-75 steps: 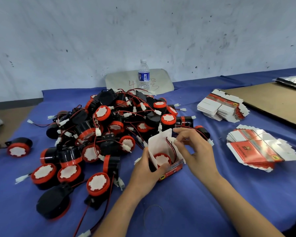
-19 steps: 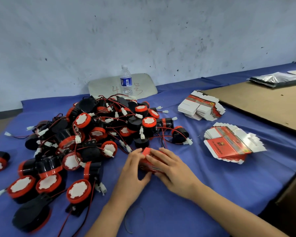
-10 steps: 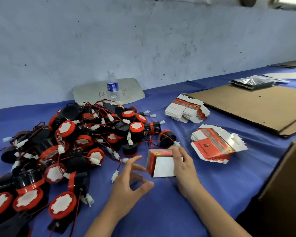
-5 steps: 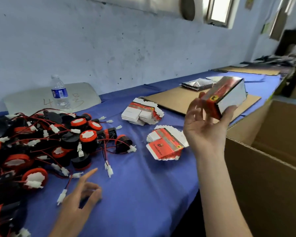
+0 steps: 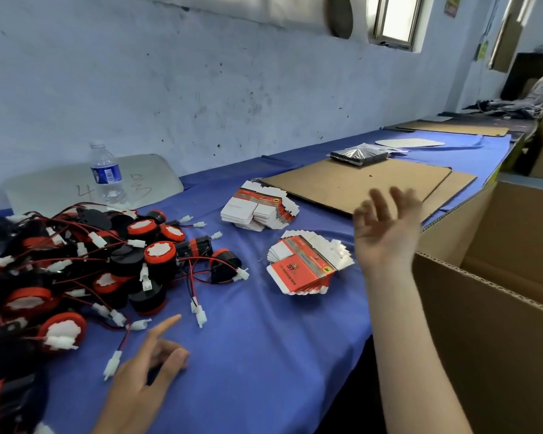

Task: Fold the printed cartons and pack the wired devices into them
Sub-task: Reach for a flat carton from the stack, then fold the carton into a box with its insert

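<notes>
Right hand (image 5: pixel 386 236) released, spread beside big box (image 5: pixel 483 339); packed carton gone (presumably inside). Left hand (image 5: pixel 141 380) loose, empty. Next unit.

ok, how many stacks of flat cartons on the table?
2. The far stack sits beside the cardboard sheet; the near stack lies just left of the right hand. Any under the device pile would be hidden.

Bare blue cloth (image 5: pixel 264 355) in lower centre of frame leaves room btwn device pile (image 5: pixel 123 267) at left & big cardboard box (image 5: pixel 499 355) at right. Near carton stack (image 5: pixel 304 270) & far carton stack (image 5: pixel 257 211) block mid-frame.
</notes>
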Motion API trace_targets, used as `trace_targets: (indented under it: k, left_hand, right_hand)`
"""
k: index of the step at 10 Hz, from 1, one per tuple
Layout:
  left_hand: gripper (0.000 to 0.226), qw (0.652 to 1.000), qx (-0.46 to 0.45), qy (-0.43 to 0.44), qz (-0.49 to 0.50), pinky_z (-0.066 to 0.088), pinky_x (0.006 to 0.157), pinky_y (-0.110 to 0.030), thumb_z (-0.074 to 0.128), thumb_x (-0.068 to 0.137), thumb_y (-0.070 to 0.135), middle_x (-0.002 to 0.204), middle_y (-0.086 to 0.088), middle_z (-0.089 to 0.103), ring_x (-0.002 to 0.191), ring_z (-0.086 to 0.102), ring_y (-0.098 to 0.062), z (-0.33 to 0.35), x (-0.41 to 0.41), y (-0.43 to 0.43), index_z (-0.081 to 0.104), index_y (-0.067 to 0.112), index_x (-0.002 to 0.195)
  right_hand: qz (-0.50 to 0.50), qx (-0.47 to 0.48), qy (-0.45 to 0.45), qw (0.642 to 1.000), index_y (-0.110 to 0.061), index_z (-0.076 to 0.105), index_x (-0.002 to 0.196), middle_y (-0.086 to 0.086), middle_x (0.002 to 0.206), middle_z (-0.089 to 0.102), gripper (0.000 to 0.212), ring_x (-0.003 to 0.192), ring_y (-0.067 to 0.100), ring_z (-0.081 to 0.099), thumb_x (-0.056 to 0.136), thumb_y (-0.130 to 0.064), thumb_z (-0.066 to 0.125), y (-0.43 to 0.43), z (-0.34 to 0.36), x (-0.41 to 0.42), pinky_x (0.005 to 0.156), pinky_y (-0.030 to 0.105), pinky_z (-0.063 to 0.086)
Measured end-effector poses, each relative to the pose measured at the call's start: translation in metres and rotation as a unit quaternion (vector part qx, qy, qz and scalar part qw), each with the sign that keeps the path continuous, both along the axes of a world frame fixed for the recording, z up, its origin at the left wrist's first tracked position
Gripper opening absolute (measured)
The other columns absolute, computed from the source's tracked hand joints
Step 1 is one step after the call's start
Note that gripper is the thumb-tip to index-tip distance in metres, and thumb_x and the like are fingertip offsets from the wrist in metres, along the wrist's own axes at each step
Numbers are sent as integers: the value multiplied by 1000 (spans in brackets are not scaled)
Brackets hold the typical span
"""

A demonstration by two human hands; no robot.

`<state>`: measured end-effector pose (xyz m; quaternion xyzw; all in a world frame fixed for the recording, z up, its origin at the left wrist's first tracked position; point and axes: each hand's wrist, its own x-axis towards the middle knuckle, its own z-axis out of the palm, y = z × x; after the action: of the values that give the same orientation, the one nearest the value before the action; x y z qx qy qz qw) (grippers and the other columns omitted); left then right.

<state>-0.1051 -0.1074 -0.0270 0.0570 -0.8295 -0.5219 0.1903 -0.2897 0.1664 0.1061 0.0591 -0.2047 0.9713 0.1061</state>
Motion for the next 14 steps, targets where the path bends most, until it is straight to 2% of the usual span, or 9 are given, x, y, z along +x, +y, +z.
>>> trace_targets:
  k: [1, 2, 3, 4, 7, 9, 10, 13, 14]
  left_hand:
    - [44, 1000, 9, -8, 4, 49, 85, -19, 55, 79, 36, 92, -2, 70, 81, 69, -8, 1, 2, 2, 55, 35, 122]
    - [42, 1000, 3, -8, 8, 49, 85, -24, 55, 79, 36, 90, 1, 71, 81, 69, -7, 2, 3, 2, 55, 35, 121]
    - [44, 1000, 2, -14, 7, 51, 85, -27, 54, 78, 42, 91, 1, 70, 83, 69, -8, 4, 4, 3, 55, 37, 121]
    - [42, 1000, -2, -11, 11, 50, 83, -20, 55, 77, 40, 92, 0, 70, 80, 68, -8, 4, 3, 2, 56, 37, 119]
    - [41, 1000, -12, -17, 10, 50, 83, -22, 54, 77, 43, 90, 4, 70, 82, 68, -8, 0, 3, 0, 57, 36, 117]
    - [40, 1000, -15, -25, 10, 49, 84, -24, 56, 78, 43, 91, 3, 69, 85, 68, -9, -1, 3, -2, 59, 36, 117]
    - [39, 999, -22, -29, 8, 49, 84, -27, 55, 78, 45, 93, 4, 69, 87, 68, -9, -2, 4, -3, 59, 38, 116]
    - [36, 999, -37, -21, 7, 48, 84, -23, 53, 78, 46, 93, 6, 69, 87, 67, -6, -5, 2, -4, 60, 40, 113]
    - [34, 999, -41, -23, 13, 48, 81, -18, 53, 79, 44, 93, 9, 70, 85, 67, -4, -5, 1, -3, 61, 39, 111]
  right_hand:
    - [-20, 648, 62, 758, -29, 55, 117, 4, 117, 66, 31, 108, 17, 61, 88, -25, 65, -24, -24, -16, 95, 37, 49]
    - [129, 944, 125, 275, -36, 15, 152, -1, 162, -2, 96, 149, 24, -7, 76, -50, 72, -31, -64, -33, 119, 46, 3]
    - [174, 957, 151, 175, -32, 3, 154, -2, 162, -13, 101, 149, 23, -3, 79, -35, 71, -27, -68, -38, 117, 39, 11]
    - [118, 970, 178, 114, -24, 5, 155, -1, 163, -2, 87, 144, 23, 25, 89, -15, 61, -26, -57, -43, 108, 33, 30]
    - [90, 976, 191, -49, -12, 10, 154, 14, 153, 30, 78, 127, 32, 47, 92, -13, 59, -37, -52, -45, 96, 38, 42]
    - [122, 965, 217, -81, -16, 26, 150, 12, 136, 51, 56, 117, 29, 54, 99, -16, 47, -41, -33, -53, 85, 35, 45]
    - [138, 959, 219, -113, -20, 20, 152, 13, 132, 51, 64, 114, 29, 54, 97, -14, 53, -43, -27, -53, 74, 32, 41]
    - [-67, 956, 277, -66, -19, 58, 120, 7, 117, 62, 26, 101, 27, 61, 94, -20, 53, -53, -4, -55, 68, 30, 41]
    - [-166, 944, 284, 10, -19, 55, 119, 9, 111, 63, 30, 85, 27, 56, 91, -29, 59, -61, 45, -62, 65, 30, 34]
